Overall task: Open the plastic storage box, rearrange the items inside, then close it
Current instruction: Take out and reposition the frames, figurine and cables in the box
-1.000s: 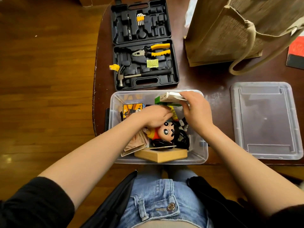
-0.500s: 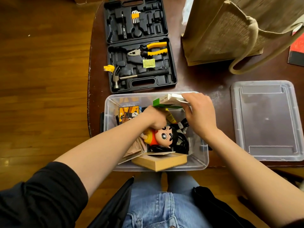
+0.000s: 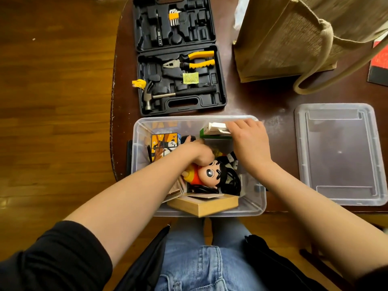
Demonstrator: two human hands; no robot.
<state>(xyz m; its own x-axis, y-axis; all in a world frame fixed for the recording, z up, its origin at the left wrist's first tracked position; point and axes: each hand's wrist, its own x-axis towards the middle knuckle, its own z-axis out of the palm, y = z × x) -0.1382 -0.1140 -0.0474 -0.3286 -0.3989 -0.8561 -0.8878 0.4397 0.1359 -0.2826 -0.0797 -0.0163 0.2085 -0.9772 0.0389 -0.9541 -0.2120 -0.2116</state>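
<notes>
**Rearranging step, lid off: both hands inside the storage box**

The clear plastic storage box (image 3: pixel 144 131) stood open at the near edge of the dark wooden table (image 3: pixel 252 97), toward its left side. Its translucent, ribbed lid (image 3: pixel 338 154) lay flat to the right, apart from the box. The right hand (image 3: pixel 249 141) held small white and green cartons (image 3: pixel 212 131) against the far wall, fingers curled over their top. The left hand (image 3: pixel 197 152) reached into the middle of the box, fingers bent downward; whether it gripped anything could not be told. Just beside it lay a glossy round-headed cartoon doll (image 3: pixel 210 173), a panda-printed cube (image 3: pixel 165 145) at the left wall, coiled black cable (image 3: pixel 231 181) and a flat wooden box (image 3: pixel 205 204) at the near wall.

By judgement, rearranging was in hand and closing not yet begun. The next move would call for seating the cartons low enough to clear the rim, then fetching the lid.

Beyond the box an open black moulded tool case (image 3: pixel 178 55) held yellow-handled pliers (image 3: pixel 191 61) and a claw hammer (image 3: pixel 178 93); a coarse woven jute bag (image 3: pixel 294 36) stood at the far right.
</notes>
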